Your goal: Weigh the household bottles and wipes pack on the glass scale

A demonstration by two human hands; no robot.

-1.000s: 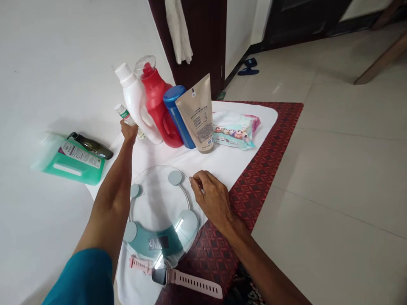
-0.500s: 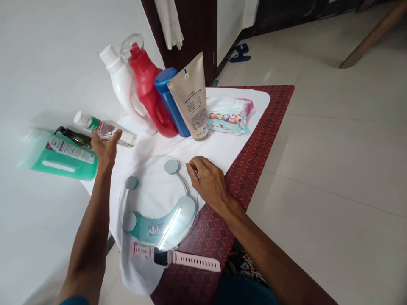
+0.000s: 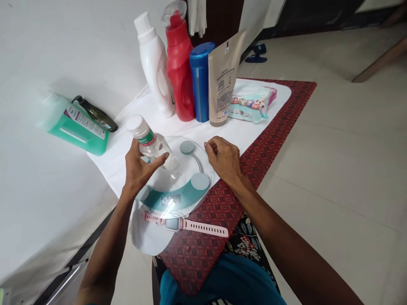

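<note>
A round glass bathroom scale [image 3: 186, 195] with a teal band and grey pads lies on the white cloth [image 3: 190, 129]. Over its left half my left hand [image 3: 138, 165] grips a clear plastic bottle [image 3: 162, 149] with a white cap and green label. The bottle leans, cap toward the wall; whether its base touches the glass I cannot tell. At the scale's right edge rests my right hand [image 3: 224, 159], fingers curled and nothing visible in them. A pink-strapped smartwatch [image 3: 172, 223] lies along the scale's near edge.
Behind the scale stand a white bottle [image 3: 154, 67], a red jug [image 3: 179, 67], a blue bottle [image 3: 201, 84] and a beige tube [image 3: 224, 80]. A wipes pack [image 3: 249, 106] lies to their right. By the wall lie a green jug [image 3: 81, 131] and a dark bottle [image 3: 95, 112].
My left hand has brought the clear bottle rightward and nearer, from beside the dark bottle to above the scale. My right hand stays beside the scale's edge. The camera view has shifted.
</note>
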